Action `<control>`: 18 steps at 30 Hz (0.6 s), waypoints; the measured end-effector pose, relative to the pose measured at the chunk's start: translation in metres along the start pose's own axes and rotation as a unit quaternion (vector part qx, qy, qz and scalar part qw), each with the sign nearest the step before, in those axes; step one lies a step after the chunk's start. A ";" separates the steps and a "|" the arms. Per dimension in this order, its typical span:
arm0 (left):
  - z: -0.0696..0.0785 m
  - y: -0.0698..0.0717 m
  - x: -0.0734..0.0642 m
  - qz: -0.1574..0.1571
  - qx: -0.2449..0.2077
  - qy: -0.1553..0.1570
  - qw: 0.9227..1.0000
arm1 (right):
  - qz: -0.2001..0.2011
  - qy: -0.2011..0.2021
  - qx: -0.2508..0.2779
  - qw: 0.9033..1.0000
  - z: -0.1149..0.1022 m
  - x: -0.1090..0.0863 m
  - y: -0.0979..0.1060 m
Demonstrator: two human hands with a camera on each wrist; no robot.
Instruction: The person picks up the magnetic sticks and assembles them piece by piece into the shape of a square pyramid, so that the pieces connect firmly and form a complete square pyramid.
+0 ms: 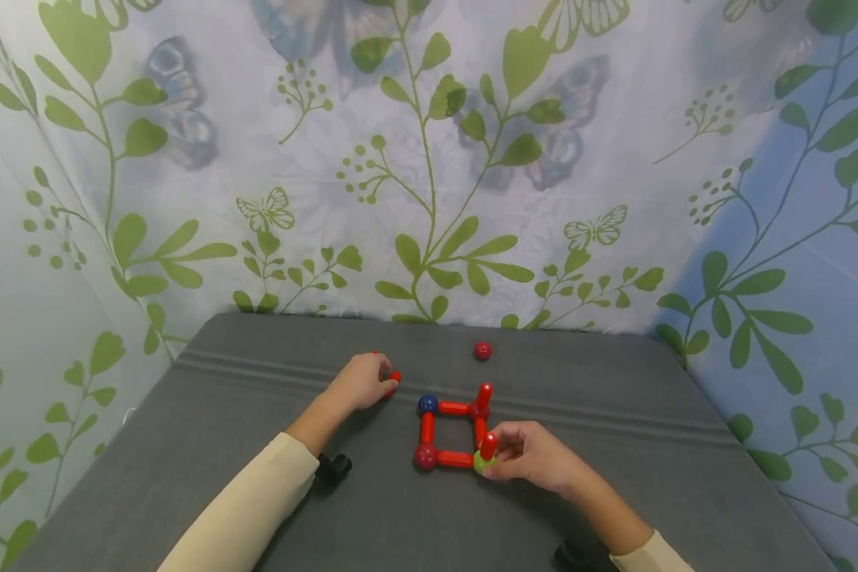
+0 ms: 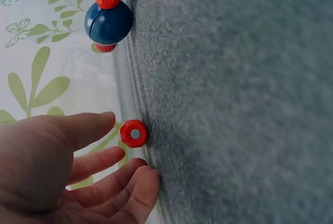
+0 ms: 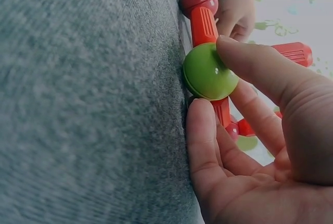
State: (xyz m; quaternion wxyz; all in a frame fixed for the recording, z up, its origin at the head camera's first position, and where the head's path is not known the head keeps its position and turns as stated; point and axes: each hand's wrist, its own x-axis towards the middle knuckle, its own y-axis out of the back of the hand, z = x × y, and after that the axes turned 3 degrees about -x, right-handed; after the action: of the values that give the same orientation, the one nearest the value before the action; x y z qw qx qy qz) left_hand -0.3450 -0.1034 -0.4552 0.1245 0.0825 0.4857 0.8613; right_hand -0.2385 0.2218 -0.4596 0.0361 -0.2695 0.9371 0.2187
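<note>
A square of red magnetic sticks (image 1: pixel 456 459) lies on the grey table, joined at its corners by a blue ball (image 1: pixel 427 404), two dark red balls (image 1: pixel 425 457) and a green ball (image 3: pixel 208 72). One red stick (image 1: pixel 485 394) stands up from the far right corner, another from the green ball. My right hand (image 1: pixel 532 458) pinches the green ball between thumb and fingers at the near right corner. Left of the square, my left hand (image 1: pixel 359 383) reaches down around a loose red stick (image 2: pixel 134 133). In the left wrist view, thumb and fingertips are spread around that stick's end.
Behind the square sits a single dark red ball (image 1: pixel 482 350). Another small red piece (image 1: pixel 374 352) peeks out past my left hand. A leaf-patterned curtain (image 1: pixel 429 159) hangs along the table's back edge. Black wrist gear (image 1: pixel 334 469) shows under the left forearm.
</note>
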 end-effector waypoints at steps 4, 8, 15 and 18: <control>0.002 -0.001 0.006 -0.013 0.010 -0.004 1.000 | 0.005 -0.006 0.004 1.000 0.000 0.000 0.000; 0.002 -0.001 0.010 -0.014 0.012 -0.004 1.000 | 0.008 -0.007 0.009 1.000 -0.002 0.000 -0.001; 0.005 0.002 0.010 -0.022 0.005 -0.021 1.000 | 0.013 -0.005 0.005 1.000 -0.004 0.001 -0.001; 0.004 0.002 0.010 -0.028 0.014 -0.027 0.999 | 0.012 -0.005 0.010 1.000 -0.005 0.001 -0.001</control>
State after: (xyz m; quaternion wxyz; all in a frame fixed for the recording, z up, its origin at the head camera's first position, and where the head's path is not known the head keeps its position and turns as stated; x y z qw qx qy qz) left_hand -0.3537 -0.0976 -0.4515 0.1607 0.0934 0.4960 0.8482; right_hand -0.2383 0.2182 -0.4556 0.0407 -0.2565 0.9424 0.2107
